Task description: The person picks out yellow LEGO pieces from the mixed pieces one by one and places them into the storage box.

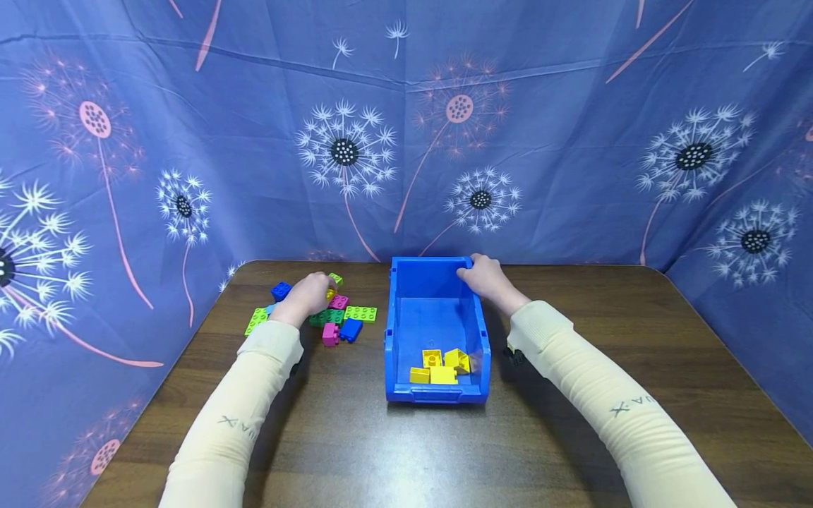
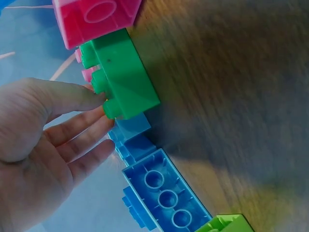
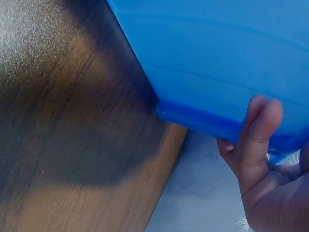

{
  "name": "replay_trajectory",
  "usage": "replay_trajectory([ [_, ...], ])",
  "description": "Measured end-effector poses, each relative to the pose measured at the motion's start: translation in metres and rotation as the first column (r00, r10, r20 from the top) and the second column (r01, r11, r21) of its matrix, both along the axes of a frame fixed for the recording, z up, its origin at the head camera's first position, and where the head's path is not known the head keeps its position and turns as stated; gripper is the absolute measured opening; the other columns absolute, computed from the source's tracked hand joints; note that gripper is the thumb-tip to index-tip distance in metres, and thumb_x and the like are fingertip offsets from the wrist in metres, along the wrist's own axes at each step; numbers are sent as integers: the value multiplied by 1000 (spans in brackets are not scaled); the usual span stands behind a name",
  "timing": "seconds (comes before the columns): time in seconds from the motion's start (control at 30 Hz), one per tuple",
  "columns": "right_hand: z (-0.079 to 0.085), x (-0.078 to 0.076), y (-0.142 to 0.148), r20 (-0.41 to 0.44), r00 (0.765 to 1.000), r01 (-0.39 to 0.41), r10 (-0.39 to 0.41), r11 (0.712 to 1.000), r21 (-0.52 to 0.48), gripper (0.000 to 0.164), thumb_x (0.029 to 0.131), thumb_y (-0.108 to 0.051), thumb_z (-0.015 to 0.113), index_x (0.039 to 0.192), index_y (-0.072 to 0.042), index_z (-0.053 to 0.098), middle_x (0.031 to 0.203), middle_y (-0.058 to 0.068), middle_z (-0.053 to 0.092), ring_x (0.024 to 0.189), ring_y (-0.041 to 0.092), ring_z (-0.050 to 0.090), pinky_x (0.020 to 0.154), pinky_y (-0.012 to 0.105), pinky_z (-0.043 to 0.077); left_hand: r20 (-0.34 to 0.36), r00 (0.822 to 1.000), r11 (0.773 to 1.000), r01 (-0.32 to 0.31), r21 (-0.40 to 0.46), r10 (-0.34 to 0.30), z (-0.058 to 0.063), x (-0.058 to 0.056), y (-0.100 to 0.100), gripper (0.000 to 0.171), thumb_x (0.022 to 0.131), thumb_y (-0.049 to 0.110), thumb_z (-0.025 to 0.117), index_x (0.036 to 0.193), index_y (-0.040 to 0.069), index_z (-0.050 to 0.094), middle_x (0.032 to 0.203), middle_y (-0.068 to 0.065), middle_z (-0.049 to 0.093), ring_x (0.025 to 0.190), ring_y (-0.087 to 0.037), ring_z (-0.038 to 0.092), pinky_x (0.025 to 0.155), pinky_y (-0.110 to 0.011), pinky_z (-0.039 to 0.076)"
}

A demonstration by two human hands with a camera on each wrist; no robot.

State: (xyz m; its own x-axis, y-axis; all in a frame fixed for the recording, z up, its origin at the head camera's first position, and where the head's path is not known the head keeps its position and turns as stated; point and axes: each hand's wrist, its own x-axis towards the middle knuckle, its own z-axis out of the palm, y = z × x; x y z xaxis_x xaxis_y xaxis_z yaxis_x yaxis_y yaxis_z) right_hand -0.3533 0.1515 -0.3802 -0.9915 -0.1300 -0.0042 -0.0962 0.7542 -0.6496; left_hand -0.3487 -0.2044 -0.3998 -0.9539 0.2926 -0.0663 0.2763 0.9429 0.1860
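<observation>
At the left-hand group of toy building bricks, my left hand (image 1: 308, 295) pinches a yellow brick (image 1: 330, 293). A dark green brick (image 2: 123, 72) hides most of that grip in the left wrist view. My right hand (image 1: 488, 276) grips the back right corner of a blue plastic bin (image 1: 389, 339), its fingers (image 3: 263, 123) against the wall in the right wrist view. Several yellow bricks (image 1: 443, 375) lie inside at the bin's front end. Close to my left hand are a pink brick (image 1: 331, 334) and a blue brick (image 1: 351, 330).
Light green bricks (image 1: 360, 314) and a dark blue brick (image 1: 281, 291) lie around my left hand. The wooden table (image 1: 317, 437) ends at a blue dandelion-print cloth (image 1: 394, 212). A small dark object (image 1: 514, 356) shows under my right sleeve.
</observation>
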Motion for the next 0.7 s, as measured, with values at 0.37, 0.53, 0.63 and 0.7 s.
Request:
replay_trajectory([
  [0.37, 0, 1, 0, -4, 1000, -2, 2, 1000, -3, 28, 94, -23, 46, 104, 3, 51, 84, 15, 55, 82, 31, 63, 67, 36, 55, -1, 1000, 997, -17, -72, 17, -4, -7, 2, 35, 81, -5, 60, 114, 5, 67, 121, -21, 56, 114, -36, 54, 93, -46, 47],
  [0.53, 0, 1, 0, -5, 1000, -2, 2, 1000, 0, 28, 94, -23, 46, 102, 3, 51, 84, 16, 55, 81, 31, 63, 64, 33, 54, 15, 1000, 996, -24, -86, 25, -6, -10, 2, 36, 83, -5, 58, 115, 5, 67, 123, -21, 56, 116, -36, 53, 93, -47, 47],
  [0.63, 1, 1, 0, -3, 1000, 1, -1, 1000, 3, 28, 94, -24, 46, 101, 3, 51, 88, 18, 57, 82, 31, 63, 63, 33, 54, 18, 1000, 996, -19, -91, 21, -7, -11, 2, 36, 83, -6, 57, 115, 6, 67, 122, -20, 56, 116, -35, 53, 93, -47, 47],
  [0.7, 1, 1, 0, -4, 1000, 6, -6, 1000, 5, 27, 93, -24, 47, 101, 2, 52, 89, 18, 58, 81, 31, 64, 62, 32, 54, 22, 1000, 996, -19, -92, 21, -8, -12, 2, 37, 83, -7, 57, 115, 7, 67, 122, -19, 56, 116, -35, 52, 93, -47, 46],
])
